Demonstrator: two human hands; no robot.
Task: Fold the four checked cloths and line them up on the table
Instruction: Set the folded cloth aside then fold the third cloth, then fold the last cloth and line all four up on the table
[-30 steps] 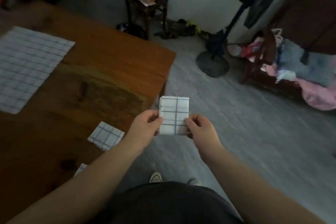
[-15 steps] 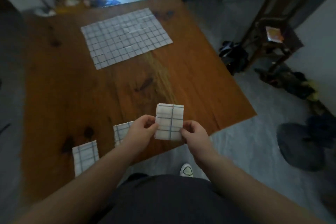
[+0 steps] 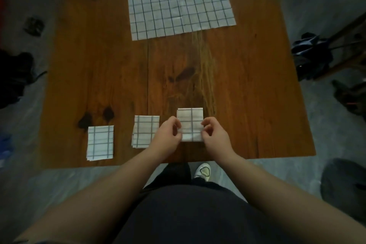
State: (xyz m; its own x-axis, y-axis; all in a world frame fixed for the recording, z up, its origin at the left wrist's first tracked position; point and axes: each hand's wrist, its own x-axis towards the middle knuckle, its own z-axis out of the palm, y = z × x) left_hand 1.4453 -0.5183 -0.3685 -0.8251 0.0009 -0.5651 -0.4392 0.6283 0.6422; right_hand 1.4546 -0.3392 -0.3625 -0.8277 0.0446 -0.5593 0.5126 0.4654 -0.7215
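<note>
Both hands hold a small folded checked cloth [image 3: 191,123] over the near part of the wooden table [image 3: 118,65]. My left hand [image 3: 168,136] pinches its left edge and my right hand [image 3: 214,136] pinches its right edge. Left of it, two folded checked cloths lie flat near the table's front edge: one in the middle [image 3: 145,131] and one further left [image 3: 101,142]. A fourth checked cloth [image 3: 180,0] lies spread out, unfolded, at the far side of the table.
The table's front edge runs just before my body. Dark bags and a chair leg [image 3: 316,57] stand on the grey floor to the right. More dark objects [image 3: 15,77] lie on the floor to the left. My shoe [image 3: 203,170] shows under the edge.
The view has swung from the room to straight over the table. The folded cloth in both hands has moved from beyond the table's edge to above its front, right of the two folded cloths.
</note>
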